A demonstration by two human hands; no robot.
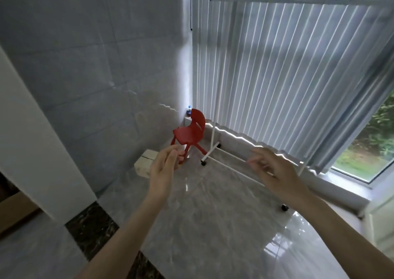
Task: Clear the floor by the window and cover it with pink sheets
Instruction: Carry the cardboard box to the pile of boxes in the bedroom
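Both grips empty, red chair point(189, 131), rack point(215, 99) by window point(366, 142)

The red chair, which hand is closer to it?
Left. The left hand reaches up just before the red chair, overlapping its front legs in view. The right hand is off toward the window side.

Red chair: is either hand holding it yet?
No. The red chair stands in the corner, and the left hand and right hand are both empty.
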